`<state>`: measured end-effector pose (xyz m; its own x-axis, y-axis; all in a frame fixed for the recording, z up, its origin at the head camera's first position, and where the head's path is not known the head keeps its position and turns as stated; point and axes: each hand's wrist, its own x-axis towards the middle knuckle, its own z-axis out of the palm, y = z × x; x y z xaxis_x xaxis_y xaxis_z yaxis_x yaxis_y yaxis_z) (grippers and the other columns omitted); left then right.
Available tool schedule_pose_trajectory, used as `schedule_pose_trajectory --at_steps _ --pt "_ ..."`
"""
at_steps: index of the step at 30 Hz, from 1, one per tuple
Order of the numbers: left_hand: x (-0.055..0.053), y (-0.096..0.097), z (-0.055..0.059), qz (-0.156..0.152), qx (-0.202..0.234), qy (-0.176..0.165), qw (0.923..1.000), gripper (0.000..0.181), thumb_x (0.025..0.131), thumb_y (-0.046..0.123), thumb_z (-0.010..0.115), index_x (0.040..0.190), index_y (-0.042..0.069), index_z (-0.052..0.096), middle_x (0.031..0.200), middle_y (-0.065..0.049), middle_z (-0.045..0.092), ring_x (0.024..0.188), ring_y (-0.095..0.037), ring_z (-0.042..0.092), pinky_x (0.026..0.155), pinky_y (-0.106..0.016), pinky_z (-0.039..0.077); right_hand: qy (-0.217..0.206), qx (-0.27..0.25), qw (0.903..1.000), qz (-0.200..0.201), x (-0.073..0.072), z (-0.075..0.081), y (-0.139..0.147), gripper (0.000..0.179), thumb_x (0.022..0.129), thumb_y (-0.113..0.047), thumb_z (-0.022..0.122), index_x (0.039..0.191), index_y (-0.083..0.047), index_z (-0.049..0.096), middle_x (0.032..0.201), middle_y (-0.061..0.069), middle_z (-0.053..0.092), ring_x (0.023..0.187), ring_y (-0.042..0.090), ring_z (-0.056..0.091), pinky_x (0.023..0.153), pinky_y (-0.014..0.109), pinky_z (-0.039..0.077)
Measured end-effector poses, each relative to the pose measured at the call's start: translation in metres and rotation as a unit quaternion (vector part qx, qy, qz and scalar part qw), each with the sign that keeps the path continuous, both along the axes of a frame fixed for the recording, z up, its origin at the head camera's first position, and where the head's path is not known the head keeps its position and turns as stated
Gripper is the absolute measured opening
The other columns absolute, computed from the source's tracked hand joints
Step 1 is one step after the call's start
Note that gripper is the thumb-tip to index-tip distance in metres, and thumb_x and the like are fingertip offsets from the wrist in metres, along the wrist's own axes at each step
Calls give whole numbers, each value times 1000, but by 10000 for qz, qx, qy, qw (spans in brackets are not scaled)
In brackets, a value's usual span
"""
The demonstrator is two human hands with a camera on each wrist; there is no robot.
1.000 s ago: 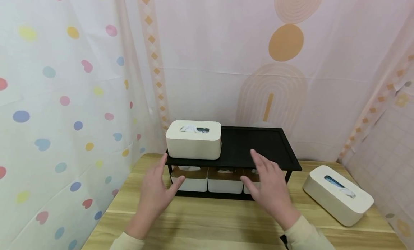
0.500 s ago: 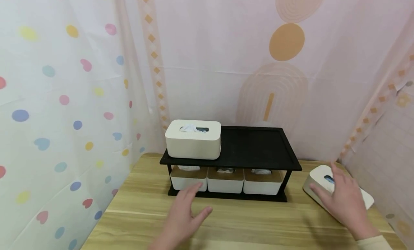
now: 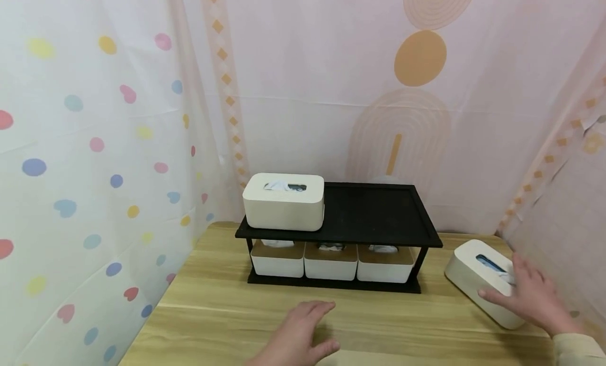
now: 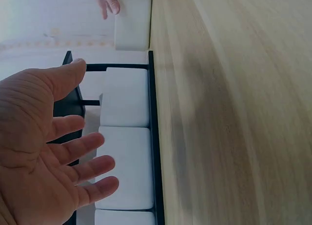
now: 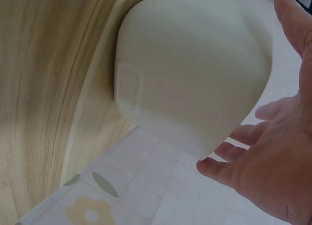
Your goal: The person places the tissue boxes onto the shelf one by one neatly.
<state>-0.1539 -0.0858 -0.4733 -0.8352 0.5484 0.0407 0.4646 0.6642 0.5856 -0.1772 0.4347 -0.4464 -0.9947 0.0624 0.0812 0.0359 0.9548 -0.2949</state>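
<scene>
A cream tissue box (image 3: 483, 287) lies slantwise on the table at the right, tissue and blue packaging showing in its slot. My right hand (image 3: 535, 300) spans its near end, with the thumb by the left side and the fingers over the far side. In the right wrist view, the right hand (image 5: 265, 176) has its fingers extended along the edge of the box (image 5: 190, 73); firm contact is unclear. Over the table's front part hovers my left hand (image 3: 295, 337), holding nothing. Its fingers (image 4: 80, 146) are spread in the left wrist view.
A black two-tier rack (image 3: 374, 211) stands at the back. Another cream tissue box (image 3: 284, 213) sits on its top left. Below are three white boxes with brown lids: left (image 3: 276, 267), middle (image 3: 330, 270) and right (image 3: 384, 272). Curtains (image 3: 303, 134) hang behind.
My right hand has gone from in front of the rack rightward to the loose tissue box. My left hand has moved down and to the right, away from the rack. The boxes have stayed put.
</scene>
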Motion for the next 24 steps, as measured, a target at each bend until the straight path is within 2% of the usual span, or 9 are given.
schedule_pose_trajectory --at_steps 7,13,18,24 --pt "-1 4 -5 -304 -332 86 9989 68 96 54 78 152 19 59 148 -5 64 135 -29 62 109 -50 55 -127 205 9995 180 -3 -2 10 133 92 -61 75 156 27 -2 149 60 22 128 80 29 106 84 26" --pt "-2 3 -8 -337 -478 64 9983 68 96 54 77 152 20 59 148 -3 64 135 -27 61 110 -49 55 -389 240 9987 242 -6 -3 17 131 92 -60 76 155 28 2 147 61 24 127 79 32 105 82 28" --pt "-2 1 -9 -368 -490 116 9981 67 96 53 77 151 19 60 148 -3 64 135 -27 61 110 -49 54 -454 251 9983 254 -1 -2 16 130 92 -58 77 156 27 3 147 60 25 128 78 33 103 84 30" --pt "-1 0 -10 -379 -461 79 9982 66 97 52 77 151 19 60 148 -4 64 135 -27 61 110 -48 54 -130 258 9988 406 10 -3 15 127 86 -51 85 155 28 13 143 59 36 120 79 43 94 84 39"
